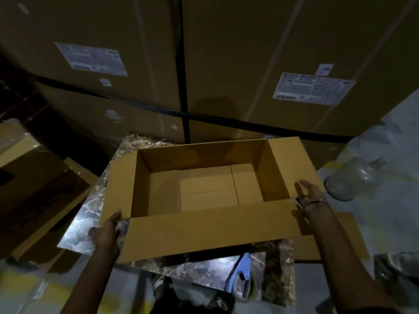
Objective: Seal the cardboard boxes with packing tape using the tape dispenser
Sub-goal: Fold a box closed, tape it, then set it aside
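Observation:
An open cardboard box (210, 234) stands on a marble-patterned table top (84, 227), all its flaps spread outward, with smaller boxes (207, 189) packed inside. My left hand (106, 232) grips the box's near left corner at the left flap. My right hand (310, 200) rests with straight fingers on the right flap near the front right corner. A blue tape dispenser (242, 277) with a tape roll lies on the table at the near edge, just below the front flap.
Large strapped cartons with white labels (313, 88) rise like a wall right behind the table. Flattened cardboard (38, 200) lies to the left. A clear glass jar (349, 180) sits on the floor at right. Straw-like filler (145, 141) lies behind the box.

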A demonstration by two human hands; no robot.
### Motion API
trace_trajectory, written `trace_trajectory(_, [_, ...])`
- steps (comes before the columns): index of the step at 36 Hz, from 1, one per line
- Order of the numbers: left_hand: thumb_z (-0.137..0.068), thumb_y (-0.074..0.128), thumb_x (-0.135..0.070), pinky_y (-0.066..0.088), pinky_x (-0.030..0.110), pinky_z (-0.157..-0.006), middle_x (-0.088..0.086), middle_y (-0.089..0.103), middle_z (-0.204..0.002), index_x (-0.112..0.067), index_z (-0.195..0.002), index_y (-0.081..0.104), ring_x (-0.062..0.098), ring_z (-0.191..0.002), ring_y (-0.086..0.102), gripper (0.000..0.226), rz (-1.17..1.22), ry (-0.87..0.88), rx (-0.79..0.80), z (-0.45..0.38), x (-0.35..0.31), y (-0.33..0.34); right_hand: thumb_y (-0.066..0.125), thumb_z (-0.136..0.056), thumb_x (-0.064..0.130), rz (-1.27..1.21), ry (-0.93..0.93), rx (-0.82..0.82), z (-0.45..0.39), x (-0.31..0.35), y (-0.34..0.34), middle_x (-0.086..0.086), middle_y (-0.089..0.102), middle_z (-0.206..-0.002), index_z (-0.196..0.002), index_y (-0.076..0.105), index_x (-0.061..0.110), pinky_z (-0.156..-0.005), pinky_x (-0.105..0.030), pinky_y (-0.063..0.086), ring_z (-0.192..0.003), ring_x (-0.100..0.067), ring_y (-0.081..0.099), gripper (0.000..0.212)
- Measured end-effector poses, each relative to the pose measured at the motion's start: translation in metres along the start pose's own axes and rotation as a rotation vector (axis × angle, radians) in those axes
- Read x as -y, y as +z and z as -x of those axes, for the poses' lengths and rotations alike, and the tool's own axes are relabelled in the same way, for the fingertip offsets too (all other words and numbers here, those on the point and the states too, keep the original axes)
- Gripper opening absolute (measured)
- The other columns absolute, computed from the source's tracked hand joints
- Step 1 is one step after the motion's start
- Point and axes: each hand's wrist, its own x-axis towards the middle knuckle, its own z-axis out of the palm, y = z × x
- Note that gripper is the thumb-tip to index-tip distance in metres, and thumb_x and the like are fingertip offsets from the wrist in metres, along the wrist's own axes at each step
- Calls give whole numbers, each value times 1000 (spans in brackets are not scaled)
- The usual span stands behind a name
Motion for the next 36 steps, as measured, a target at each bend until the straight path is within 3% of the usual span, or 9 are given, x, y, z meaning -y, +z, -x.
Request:
trace_trajectory(2, [-85,82,-33,52,48,-102,20,51,-151,-7,-157,36,35,-132,59,89,96,54,-80,-7,-11,-6,73,-95,36,107,-254,-243,8,-10,10,-11,56,-86,-105,60,8,-64,-35,45,-71,-28,51,32])
trace_trajectory(4, [-98,58,-30,42,37,-112,24,37,-163,-3,-162,28,32,-143,47,75,102,87,-56,-6,-16,-10,75,-92,45,239,-548,-389,20,-28,19,-16,66,-105,-114,65,9,-77,-39,45,-93,-34,61,43])
trace_trajectory(7, [-86,76,-14,51,36,-91,10,67,-122,-16,-140,54,25,-110,62,58,32,326,-192,22,-22,-1,71,-86,66,510,-797,-241,23,-53,31,-10,67,-111,-116,63,20,-77,-37,48,-104,-33,63,55])
trace_trajectory(11, [-86,72,-9,52,29,-78,-3,69,-94,-12,-141,56,3,-78,65,57,-39,616,-305,67,-22,27,57,-78,89,987,-902,-97,13,-72,39,-2,59,-132,-129,56,30,-98,-49,51,-121,-29,55,78])
trace_trajectory(14, [-97,64,-22,49,31,-78,6,71,-100,-19,-123,62,9,-85,65,26,-257,783,-90,93,-12,47,48,-76,96,1119,-870,-78,18,-73,38,-2,35,-160,-151,38,30,-110,-61,37,-144,-32,37,100])
trace_trajectory(18, [-95,56,-55,52,37,-80,-2,73,-107,-28,-116,72,18,-97,67,38,-698,874,166,94,11,65,40,-67,105,1260,-789,36,12,-73,35,2,3,-172,-159,17,39,-118,-64,24,-156,-32,12,116])
trace_trajectory(24, [-97,62,-34,50,51,-91,16,66,-127,-12,-127,68,40,-119,56,38,-1151,994,-40,58,24,71,21,-91,87,984,-701,27,1,-62,30,-4,30,-163,-142,52,48,-111,-59,38,-139,-42,40,72])
trace_trajectory(28, [-93,77,-33,44,60,-100,27,49,-145,-5,-149,47,47,-132,44,70,-1156,860,-60,29,22,62,58,-97,53,1042,-771,10,-16,-65,35,-11,63,-135,-132,66,40,-96,-50,55,-119,-37,59,39])
trace_trajectory(36, [-87,77,-24,52,62,-88,24,53,-134,-15,-152,34,49,-115,59,79,-1255,727,-110,-1,-17,33,65,-94,28,1286,-900,-33,36,-113,51,-13,74,-105,-135,68,32,-74,-34,56,-89,-28,69,41])
